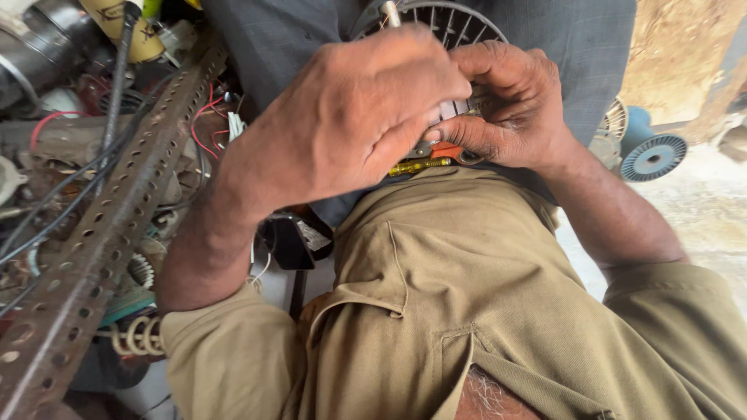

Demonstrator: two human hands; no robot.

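Note:
My left hand (350,117) is closed around a thin tool whose metal tip (390,12) sticks up above the knuckles. It presses against a round slotted metal motor part (455,22) held in my lap. My right hand (510,105) grips the same part from the right, fingers curled on its lower edge by a white piece (454,110). A yellow sleeved wire (419,166) and an orange bit (447,150) show just under both hands. Most of the part is hidden behind the hands.
A long perforated metal angle bar (101,233) slants across the left. Behind it lie tangled red and black wires (204,117), cans and scrap. A blue wire spool (652,154) and a finned disc (615,118) sit on the dusty floor at right.

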